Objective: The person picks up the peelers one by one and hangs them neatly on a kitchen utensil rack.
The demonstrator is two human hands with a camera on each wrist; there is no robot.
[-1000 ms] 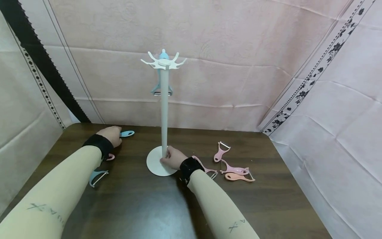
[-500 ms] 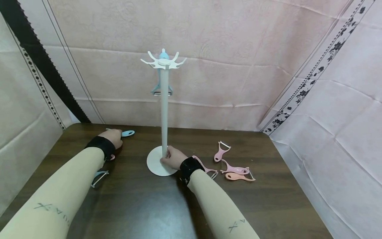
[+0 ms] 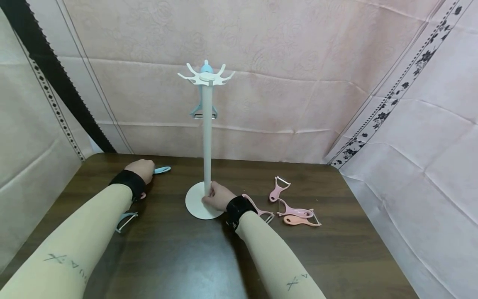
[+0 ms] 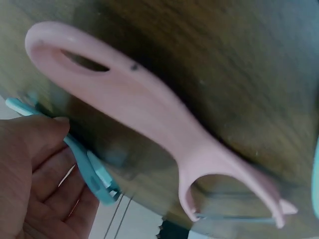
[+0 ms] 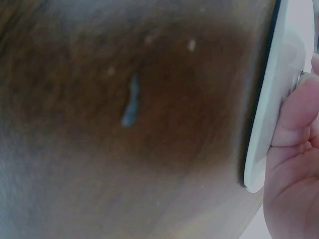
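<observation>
Near the table's far left corner, my left hand (image 3: pixel 142 171) pinches a blue peeler (image 3: pixel 162 170); its handle pokes out to the right. In the left wrist view the thumb lies on this peeler (image 4: pixel 84 162), with the other fingers behind it. My right hand (image 3: pixel 218 197) holds the foot of the white hook stand's pole (image 3: pixel 207 137), just above its round base (image 3: pixel 195 202). From a rear hook of the stand hangs another blue peeler (image 3: pixel 203 109), partly hidden by the pole. The right wrist view shows the thumb by the base (image 5: pixel 266 119).
Below the left wrist lie a pink peeler (image 4: pixel 134 102) and a blue peeler (image 3: pixel 127 220), both partly covered by the arm in the head view. Right of the stand are several pink peelers (image 3: pixel 276 192) and an orange one (image 3: pixel 298 220). A cloth wall (image 3: pixel 261 104) borders the table's back.
My left hand has shifted slightly right, along with the blue peeler it pinches. The right hand keeps its hold on the stand. The head view has moved a little.
</observation>
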